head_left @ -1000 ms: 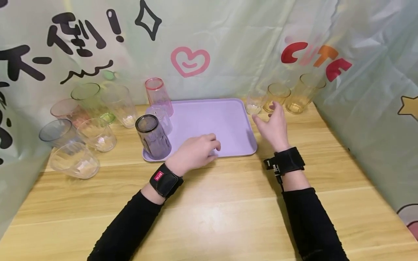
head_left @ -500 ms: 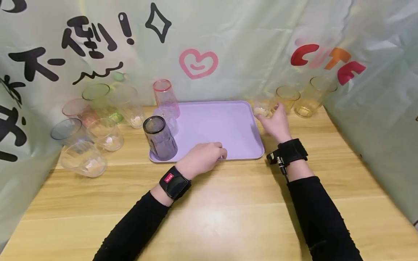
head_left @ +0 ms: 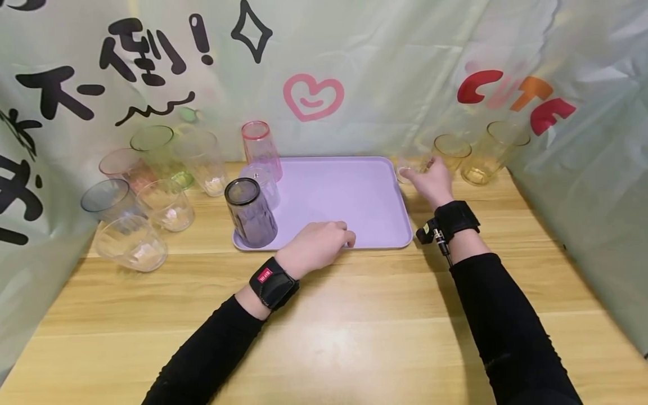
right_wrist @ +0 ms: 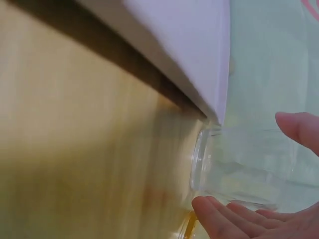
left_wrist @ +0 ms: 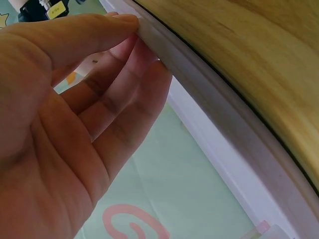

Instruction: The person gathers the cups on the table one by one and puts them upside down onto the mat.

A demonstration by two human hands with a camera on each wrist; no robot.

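Observation:
My left hand pinches the front rim of the lavender tray; in the left wrist view its thumb and fingertips meet at the tray's edge. My right hand holds a clear glass beside the tray's back right corner, thumb on one side and fingers along the other. The glass's base stands close to the table, and the hand partly covers it in the head view. On the tray's left end stand three upside-down glasses: a grey one, a clear one and a pink one.
Right of my right hand stand a short amber glass and a taller amber glass. Several upright glasses crowd the left, including a green one, a blue-grey one and a clear one. A printed curtain hangs behind.
My right hand has come in from open, spread fingers to close around the clear glass. The left hand has lowered onto the tray's front rim. The head view has shifted slightly.

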